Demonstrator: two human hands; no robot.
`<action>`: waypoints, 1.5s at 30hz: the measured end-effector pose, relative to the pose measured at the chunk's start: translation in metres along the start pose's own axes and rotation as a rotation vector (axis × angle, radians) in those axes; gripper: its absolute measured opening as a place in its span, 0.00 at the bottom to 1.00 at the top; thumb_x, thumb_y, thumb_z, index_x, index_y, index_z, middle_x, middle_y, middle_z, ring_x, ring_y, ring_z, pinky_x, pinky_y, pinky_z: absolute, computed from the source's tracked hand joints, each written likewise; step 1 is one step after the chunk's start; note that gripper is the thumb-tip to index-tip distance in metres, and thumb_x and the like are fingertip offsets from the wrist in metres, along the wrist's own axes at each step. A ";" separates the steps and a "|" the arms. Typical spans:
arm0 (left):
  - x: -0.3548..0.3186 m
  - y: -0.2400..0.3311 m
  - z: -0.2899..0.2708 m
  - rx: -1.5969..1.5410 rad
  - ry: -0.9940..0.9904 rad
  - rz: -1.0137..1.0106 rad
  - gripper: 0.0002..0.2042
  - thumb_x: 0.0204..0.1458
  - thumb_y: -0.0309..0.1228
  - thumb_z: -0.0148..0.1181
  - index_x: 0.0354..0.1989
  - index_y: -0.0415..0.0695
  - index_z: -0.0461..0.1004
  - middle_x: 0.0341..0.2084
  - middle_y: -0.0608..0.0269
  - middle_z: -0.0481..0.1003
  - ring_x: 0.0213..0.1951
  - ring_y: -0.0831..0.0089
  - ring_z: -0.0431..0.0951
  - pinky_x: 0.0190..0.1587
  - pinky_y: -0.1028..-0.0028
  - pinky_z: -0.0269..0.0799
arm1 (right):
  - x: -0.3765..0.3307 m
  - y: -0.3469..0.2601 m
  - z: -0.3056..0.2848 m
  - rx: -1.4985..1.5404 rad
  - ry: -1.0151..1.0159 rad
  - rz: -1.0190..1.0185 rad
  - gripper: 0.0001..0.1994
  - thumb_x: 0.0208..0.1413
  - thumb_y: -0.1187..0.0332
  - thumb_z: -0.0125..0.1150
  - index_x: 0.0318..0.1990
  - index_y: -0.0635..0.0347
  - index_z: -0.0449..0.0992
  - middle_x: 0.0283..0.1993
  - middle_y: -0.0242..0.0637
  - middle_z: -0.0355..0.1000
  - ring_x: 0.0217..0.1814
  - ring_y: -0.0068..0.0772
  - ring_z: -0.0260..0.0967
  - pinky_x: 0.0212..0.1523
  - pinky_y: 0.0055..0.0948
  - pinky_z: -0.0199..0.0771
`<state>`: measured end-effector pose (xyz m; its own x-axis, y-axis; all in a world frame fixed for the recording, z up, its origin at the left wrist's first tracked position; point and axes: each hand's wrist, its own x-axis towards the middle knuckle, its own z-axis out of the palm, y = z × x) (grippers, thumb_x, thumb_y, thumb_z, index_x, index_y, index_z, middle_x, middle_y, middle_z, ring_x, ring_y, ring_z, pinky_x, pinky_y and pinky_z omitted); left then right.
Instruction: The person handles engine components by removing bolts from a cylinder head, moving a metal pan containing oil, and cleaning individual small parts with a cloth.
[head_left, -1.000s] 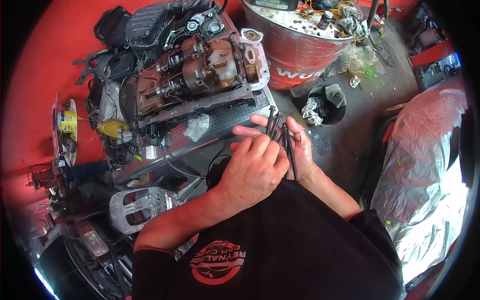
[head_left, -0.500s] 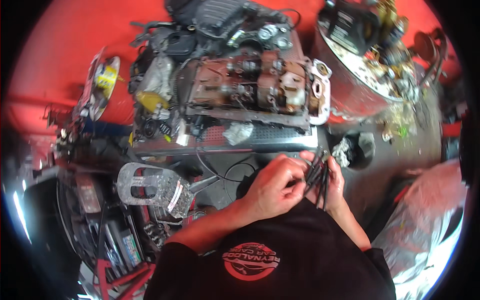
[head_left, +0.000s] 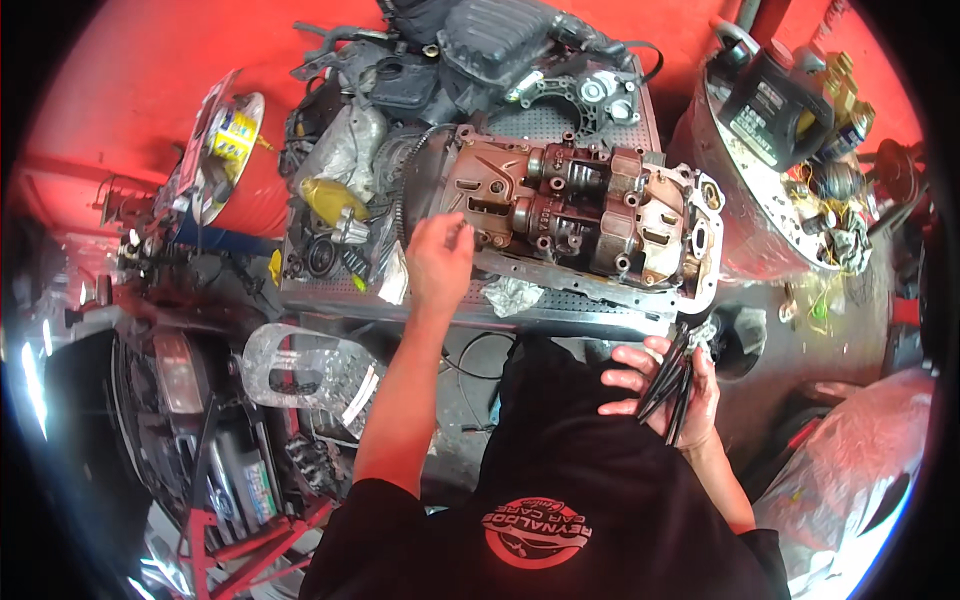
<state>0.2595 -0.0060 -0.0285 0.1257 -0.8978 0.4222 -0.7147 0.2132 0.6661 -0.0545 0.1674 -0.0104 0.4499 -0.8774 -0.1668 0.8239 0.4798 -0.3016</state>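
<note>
Two hands at work — left hand (head_left: 438, 262) stretched forward, fingers loosely curled, touching the near-left edge of the oily brown engine head (head_left: 585, 215). Right hand (head_left: 672, 392) drawn back near the body, clamped around a bundle of long dark bolts (head_left: 672, 380). Perforated metal bench (head_left: 560, 315) beneath, crumpled rag (head_left: 512, 295) at its front edge.

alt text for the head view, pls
A person's left hand reaches onto a rusty engine block lying on a perforated metal table, while the right hand holds a bundle of long dark bolts near the body. Engine parts crowd the table, with a red drum of bottles at right.
</note>
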 end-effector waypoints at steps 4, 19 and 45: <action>0.007 -0.012 -0.002 0.051 -0.162 0.201 0.10 0.46 0.22 0.67 0.37 0.39 0.78 0.30 0.56 0.77 0.31 0.60 0.77 0.42 0.67 0.74 | 0.031 0.020 0.010 0.044 0.010 -0.071 0.33 0.65 0.39 0.40 0.65 0.55 0.64 0.68 0.59 0.59 0.67 0.66 0.60 0.59 0.75 0.61; 0.043 -0.012 -0.015 0.360 -0.761 0.190 0.09 0.51 0.29 0.63 0.38 0.39 0.77 0.30 0.56 0.77 0.40 0.59 0.76 0.44 0.63 0.71 | 0.052 0.052 0.013 0.137 -0.044 -0.229 0.33 0.66 0.41 0.37 0.67 0.58 0.61 0.69 0.61 0.56 0.68 0.66 0.59 0.59 0.71 0.64; -0.108 0.194 0.018 -0.218 -0.761 0.568 0.21 0.41 0.28 0.70 0.46 0.41 0.76 0.36 0.59 0.72 0.42 0.60 0.71 0.47 0.64 0.68 | -0.028 0.002 -0.022 -0.072 0.184 -0.060 0.26 0.66 0.49 0.43 0.63 0.56 0.65 0.59 0.40 0.70 0.58 0.38 0.70 0.58 0.46 0.70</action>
<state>0.0950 0.1249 0.0441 -0.7314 -0.6316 0.2570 -0.3786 0.6896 0.6174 -0.0734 0.1930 -0.0267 0.3248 -0.8926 -0.3128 0.8178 0.4312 -0.3811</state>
